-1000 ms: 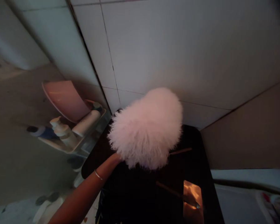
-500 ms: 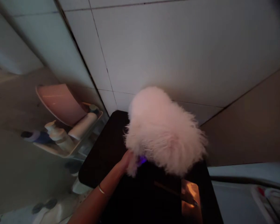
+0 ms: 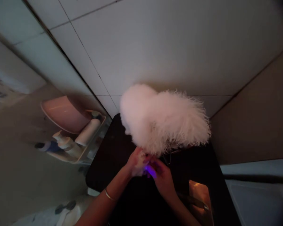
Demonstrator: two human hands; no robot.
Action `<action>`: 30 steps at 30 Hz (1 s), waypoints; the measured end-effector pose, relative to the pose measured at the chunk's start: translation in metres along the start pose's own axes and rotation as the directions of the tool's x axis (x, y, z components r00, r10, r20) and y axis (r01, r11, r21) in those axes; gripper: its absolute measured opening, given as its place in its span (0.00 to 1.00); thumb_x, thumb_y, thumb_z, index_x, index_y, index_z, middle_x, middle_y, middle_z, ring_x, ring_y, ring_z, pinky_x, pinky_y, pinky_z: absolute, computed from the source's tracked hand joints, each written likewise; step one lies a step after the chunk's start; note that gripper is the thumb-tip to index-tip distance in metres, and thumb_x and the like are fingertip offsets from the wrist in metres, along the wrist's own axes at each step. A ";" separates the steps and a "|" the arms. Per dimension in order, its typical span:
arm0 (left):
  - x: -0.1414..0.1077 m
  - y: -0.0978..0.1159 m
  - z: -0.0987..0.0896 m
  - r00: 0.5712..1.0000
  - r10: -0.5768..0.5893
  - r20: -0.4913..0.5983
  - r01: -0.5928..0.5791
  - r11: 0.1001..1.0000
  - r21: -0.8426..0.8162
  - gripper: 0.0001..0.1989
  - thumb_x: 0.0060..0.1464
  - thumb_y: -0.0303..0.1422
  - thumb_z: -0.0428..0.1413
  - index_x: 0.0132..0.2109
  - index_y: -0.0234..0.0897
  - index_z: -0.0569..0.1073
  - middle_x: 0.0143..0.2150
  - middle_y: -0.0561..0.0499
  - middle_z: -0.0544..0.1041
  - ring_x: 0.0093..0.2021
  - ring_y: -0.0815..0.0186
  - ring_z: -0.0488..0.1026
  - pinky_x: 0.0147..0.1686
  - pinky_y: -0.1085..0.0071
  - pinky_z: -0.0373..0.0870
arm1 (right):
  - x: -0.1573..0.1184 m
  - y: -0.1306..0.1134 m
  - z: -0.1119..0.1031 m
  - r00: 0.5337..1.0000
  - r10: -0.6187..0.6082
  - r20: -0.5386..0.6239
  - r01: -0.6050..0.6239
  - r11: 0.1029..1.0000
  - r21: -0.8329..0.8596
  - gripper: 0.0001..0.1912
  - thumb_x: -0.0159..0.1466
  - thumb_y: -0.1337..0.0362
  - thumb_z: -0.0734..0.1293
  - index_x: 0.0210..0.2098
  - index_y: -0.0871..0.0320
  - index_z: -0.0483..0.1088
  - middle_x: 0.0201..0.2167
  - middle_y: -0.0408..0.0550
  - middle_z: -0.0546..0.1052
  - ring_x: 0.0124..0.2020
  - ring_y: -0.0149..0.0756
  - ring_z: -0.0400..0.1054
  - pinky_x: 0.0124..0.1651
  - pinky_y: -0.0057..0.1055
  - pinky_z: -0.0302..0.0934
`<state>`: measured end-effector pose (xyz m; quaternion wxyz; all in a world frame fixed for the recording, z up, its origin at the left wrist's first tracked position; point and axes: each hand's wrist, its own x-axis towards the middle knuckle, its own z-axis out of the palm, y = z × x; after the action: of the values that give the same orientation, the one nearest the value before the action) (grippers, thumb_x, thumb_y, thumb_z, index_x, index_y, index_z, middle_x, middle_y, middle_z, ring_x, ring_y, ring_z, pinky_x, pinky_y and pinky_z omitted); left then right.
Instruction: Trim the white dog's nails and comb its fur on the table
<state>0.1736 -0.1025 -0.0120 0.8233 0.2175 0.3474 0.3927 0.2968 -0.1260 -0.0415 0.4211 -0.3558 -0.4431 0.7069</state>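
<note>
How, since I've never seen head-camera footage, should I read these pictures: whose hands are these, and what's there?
There is no machine: these are a person's bare hands, filmed by one camera worn on the head, looking forward and down. The left hand, below a bracelet on that arm, is against the fur of a fluffy white animal, perhaps around a paw. The right hand meets it beside a violet glow, possibly a small lit tool. It is too dim to tell either grip exactly. The animal is on a black tabletop, where a shiny flat piece and a slim tool also lie. On the picture's left, a rack holds bottles.
</note>
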 end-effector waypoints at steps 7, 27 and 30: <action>0.007 -0.010 0.004 0.982 0.076 -0.174 -0.060 0.994 0.094 0.20 0.42 0.49 0.47 0.27 0.33 0.65 0.15 0.51 0.68 0.11 0.70 0.62 0.09 0.77 0.56 | 0.020 0.005 -0.002 0.990 0.139 -0.038 -0.131 0.978 0.164 0.10 0.53 0.59 0.68 0.29 0.60 0.67 0.18 0.38 0.68 0.16 0.24 0.58 0.19 0.22 0.51; -0.013 0.024 0.053 0.735 0.589 -0.336 0.307 0.153 0.939 0.17 0.61 0.40 0.38 0.44 0.33 0.65 0.31 0.46 0.73 0.30 0.63 0.70 0.32 0.69 0.62 | 0.034 0.000 0.010 0.984 0.015 -0.178 0.028 0.972 0.235 0.12 0.54 0.56 0.68 0.27 0.59 0.68 0.21 0.40 0.68 0.23 0.27 0.59 0.26 0.23 0.55; -0.019 0.029 0.044 0.794 0.508 -0.335 -0.052 0.606 0.794 0.20 0.60 0.46 0.40 0.36 0.34 0.66 0.30 0.50 0.70 0.28 0.69 0.65 0.29 0.74 0.61 | 0.033 -0.004 0.010 0.994 -0.008 -0.110 0.036 0.967 0.254 0.15 0.57 0.53 0.65 0.26 0.59 0.67 0.20 0.40 0.67 0.21 0.27 0.59 0.24 0.24 0.55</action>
<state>0.1830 -0.1039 0.0431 0.4516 0.4736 0.6498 0.3867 0.2762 -0.0983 -0.0382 0.4946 -0.3313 -0.3288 0.7332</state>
